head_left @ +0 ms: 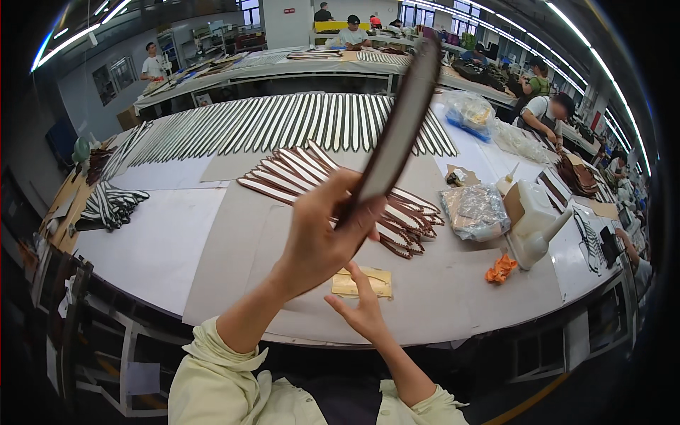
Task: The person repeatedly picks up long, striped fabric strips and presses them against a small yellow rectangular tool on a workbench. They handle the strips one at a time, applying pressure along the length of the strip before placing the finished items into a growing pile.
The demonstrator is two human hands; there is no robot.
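Firmly, the left hand (319,225) closes around one end of a brown-edged strip (398,131), raised aslant above the table (265,283). Lower down, the right hand (365,312) is half open, thumb and forefinger apart, seemingly empty, before a yellow block (375,285). The raised strip partly hides a pile of strips (283,177); a plastic-wrapped package (474,212) and orange crumpled cloth (501,269) lie rightward.
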